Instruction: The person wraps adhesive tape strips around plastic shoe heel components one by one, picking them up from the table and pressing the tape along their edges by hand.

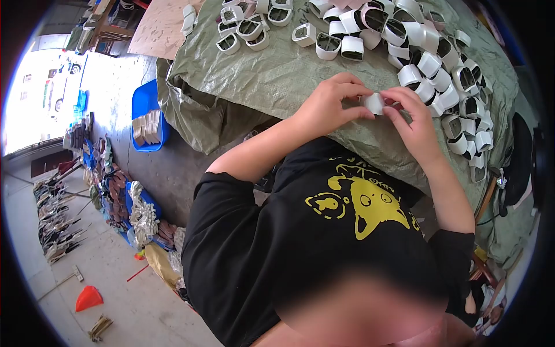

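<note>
Both hands are pinched in on one small white piece, right at the near side of the covered table. From my end of the feed, the left hand has thumb and forefinger closed on the left of it, and the right hand meets it from the right, fingertips closed on that edge. Exactly where the pads touch is partly hidden, and I can't make out how the piece is shaped under them.

My read is that the step in hand is close fingertip work on a single piece, held up just over the green cover. Next move calls for a light, even pinch imo: one hand steadying, the other free to shift its hold without squashing anything.

Going outward, a big heap of white ring-shaped parts spreads over the far and right side of the cover, some lying quite near my right hand. A smaller group of similar rings sits far left, well apart from the hands. Off the table to the left there's a blue tub on the floor with stacked brownish pieces in it.
</note>
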Available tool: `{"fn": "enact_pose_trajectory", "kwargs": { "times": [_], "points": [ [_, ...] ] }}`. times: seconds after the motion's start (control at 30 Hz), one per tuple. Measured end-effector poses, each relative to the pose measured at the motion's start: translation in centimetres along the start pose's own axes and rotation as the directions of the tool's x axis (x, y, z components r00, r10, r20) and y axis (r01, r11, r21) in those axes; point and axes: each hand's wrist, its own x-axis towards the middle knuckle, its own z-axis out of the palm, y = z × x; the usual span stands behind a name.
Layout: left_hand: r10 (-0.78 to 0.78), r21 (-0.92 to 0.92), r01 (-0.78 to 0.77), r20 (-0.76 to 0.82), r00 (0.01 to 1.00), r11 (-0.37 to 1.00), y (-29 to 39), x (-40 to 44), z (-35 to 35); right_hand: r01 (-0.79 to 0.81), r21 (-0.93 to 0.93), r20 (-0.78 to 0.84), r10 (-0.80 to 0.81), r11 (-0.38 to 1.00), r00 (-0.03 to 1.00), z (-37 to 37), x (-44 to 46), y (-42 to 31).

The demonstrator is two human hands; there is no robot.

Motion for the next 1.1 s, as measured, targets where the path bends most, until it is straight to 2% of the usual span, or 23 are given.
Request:
{"fn": "enact_pose_trajectory", "kwargs": {
  "times": [0.07, 0.2, 0.3, 0.33, 0.43, 0.6, 0.7, 0.73, 0.83, 0.87, 0.97, 1.1],
  "points": [
    [-0.025, -0.038, 0.025, -0.001, 1.0, 0.999, -0.1, 0.0, 0.2, -0.051, 0.049, -0.001, 0.051, 0.998, 0.999, 0.0, 0.2, 0.3],
    [-0.071, -0.074, 0.068, -0.046, 0.996, 0.995, 0.1, -0.2, 0.8, 0.02, -0.028, 0.003, -0.02, 0.999, 1.0, 0.1, 0.3, 0.6],
    [0.193, 0.256, -0.172, -0.057, 0.98, 0.951, -0.5, -0.4, 1.4, 0.094, -0.147, 0.034, -0.09, 0.985, 0.995, 0.2, 0.2, 1.0],
    [0.193, 0.255, -0.172, -0.058, 0.979, 0.952, -0.6, -0.4, 1.7, 0.094, -0.148, 0.035, -0.09, 0.985, 0.995, 0.4, 0.1, 1.2],
    [0.282, 0.47, -0.245, -0.007, 0.96, 0.848, -0.5, -0.5, 2.4, 0.28, -0.402, -0.027, -0.317, 0.872, 0.948, 1.6, 0.2, 1.8],
    [0.273, 0.535, -0.243, 0.024, 0.962, 0.809, -1.0, -0.5, 3.0, 0.322, -0.515, -0.008, -0.38, 0.794, 0.925, 1.9, 0.1, 2.0],
    [0.295, 0.478, -0.24, -0.042, 0.955, 0.845, -0.8, -0.1, 2.8, 0.249, -0.37, -0.044, -0.285, 0.895, 0.958, 1.6, 0.3, 1.9],
    [0.299, 0.481, -0.244, -0.041, 0.953, 0.842, -0.7, 0.0, 2.6, 0.251, -0.372, -0.048, -0.288, 0.894, 0.956, 1.4, 0.4, 1.8],
    [0.148, 0.252, -0.121, -0.091, 0.985, 0.96, 0.2, 0.0, 2.0, 0.112, -0.087, 0.018, -0.11, 0.99, 0.994, -0.2, 0.5, -0.1],
    [0.148, 0.251, -0.122, -0.089, 0.985, 0.96, 0.7, 0.2, 1.6, 0.109, -0.087, 0.017, -0.108, 0.99, 0.994, -0.6, 0.5, -0.8],
    [0.003, 0.042, -0.002, -0.01, 1.0, 0.999, 3.0, 0.8, -0.2, 0.167, -0.167, -0.046, -0.177, 0.972, 0.983, -1.3, 0.7, -2.9],
    [0.097, -0.013, -0.098, -0.014, 0.995, 0.995, 5.3, 0.9, -0.8, 0.222, -0.265, -0.12, -0.26, 0.938, 0.958, -2.3, 0.5, -3.6]
  ]
}}
